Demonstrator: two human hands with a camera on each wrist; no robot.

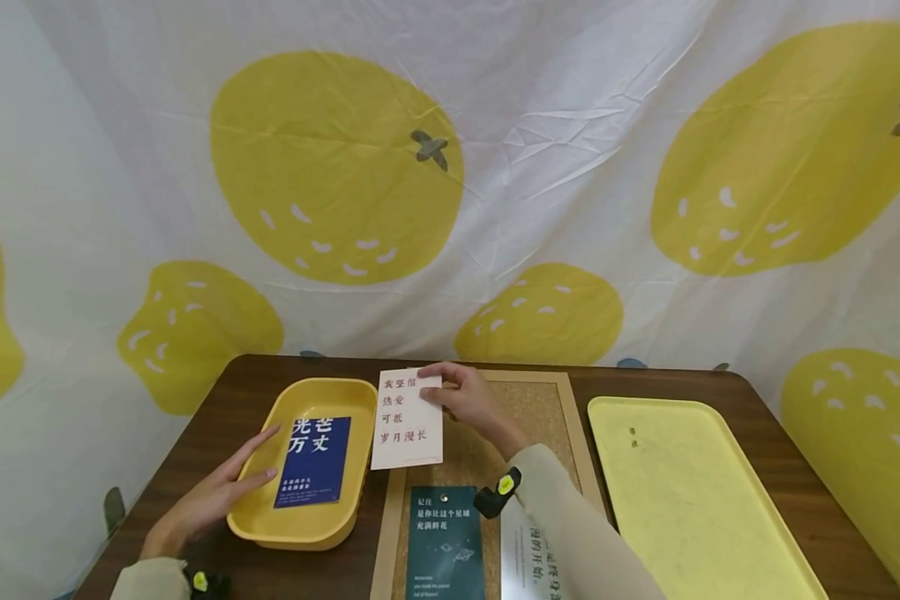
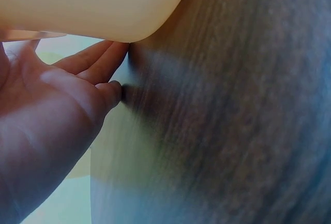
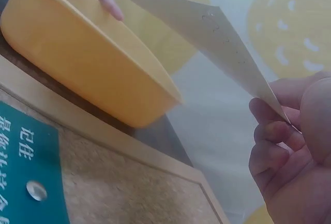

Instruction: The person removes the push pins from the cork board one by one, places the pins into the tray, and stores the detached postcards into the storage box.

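My right hand (image 1: 468,404) pinches a white card (image 1: 408,429) with red characters by its upper right edge, raised between the yellow basin (image 1: 360,467) and the corkboard (image 1: 525,417). From the right wrist, the card's pale underside (image 3: 207,35) shows, tilted above the board. My left hand (image 1: 210,500) grips the basin's left side: thumb and index finger reach over the rim, while other fingers (image 2: 101,69) stay outside, low against the table. Inside the basin lies a blue card (image 1: 318,458) with white characters.
A teal card (image 1: 442,550) is fixed to the corkboard by a round pin (image 3: 36,190). Beside it, a white card (image 1: 517,558) is partly covered by my right sleeve. To the right, a yellow tray (image 1: 705,500) lies on the brown table (image 1: 232,408). Behind hangs a lemon-patterned cloth (image 1: 540,183).
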